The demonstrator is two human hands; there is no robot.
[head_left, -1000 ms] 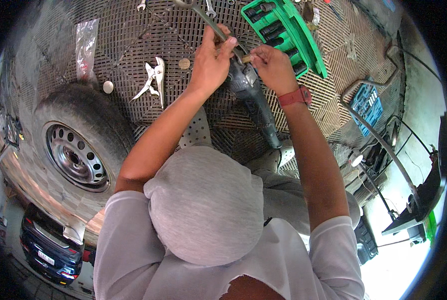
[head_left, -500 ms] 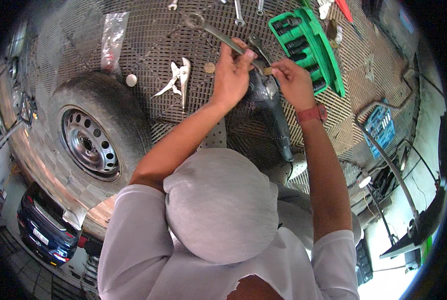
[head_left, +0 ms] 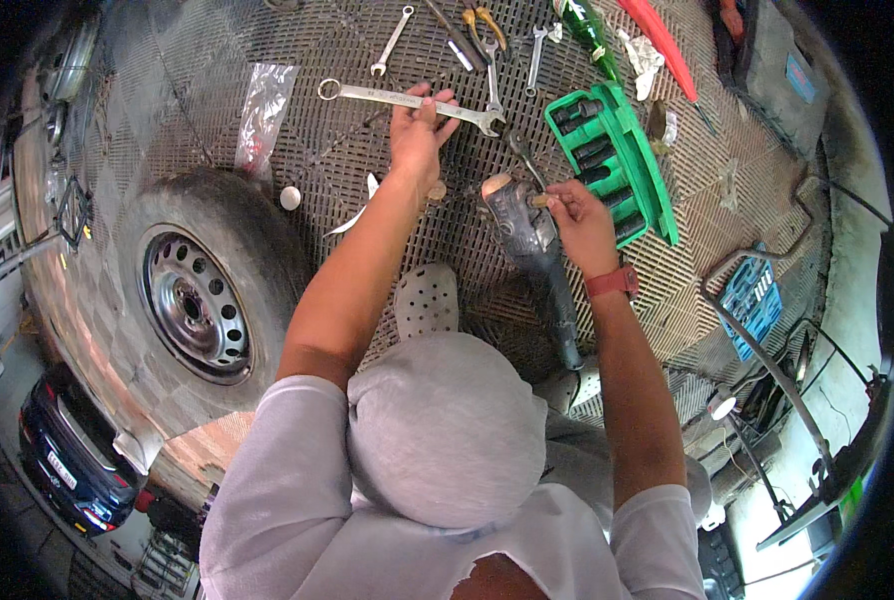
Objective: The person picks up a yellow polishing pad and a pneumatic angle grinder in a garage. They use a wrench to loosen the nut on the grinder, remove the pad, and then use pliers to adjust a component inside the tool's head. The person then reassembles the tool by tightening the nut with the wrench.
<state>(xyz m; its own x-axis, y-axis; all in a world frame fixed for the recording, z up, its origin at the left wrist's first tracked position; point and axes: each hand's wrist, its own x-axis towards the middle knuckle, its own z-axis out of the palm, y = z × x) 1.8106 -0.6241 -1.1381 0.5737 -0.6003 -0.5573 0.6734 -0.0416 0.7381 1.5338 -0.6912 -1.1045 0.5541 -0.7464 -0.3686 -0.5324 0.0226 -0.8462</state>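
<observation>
My left hand is wrapped around the shank of a long combination wrench, which lies crosswise over the mat, ring end at left and open jaw at right. My right hand pinches a small brownish piece against the head of a dark, long-bodied power tool that looks like an angle grinder. Just beyond this tool lies a ratchet. My left forearm mostly hides a pair of locking pliers. A round, tan disc shows beside that forearm.
A wheel with a tire lies at left. Right of my hands sits an open green socket case. Wrenches, pliers, a green bottle and a red umbrella-like item lie farther off. A blue tool case rests at right.
My left hand has moved away from the power tool's head, up and left, carrying the wrench, which has turned more level. The right hand keeps its pinch at the tool. The view has shifted.
</observation>
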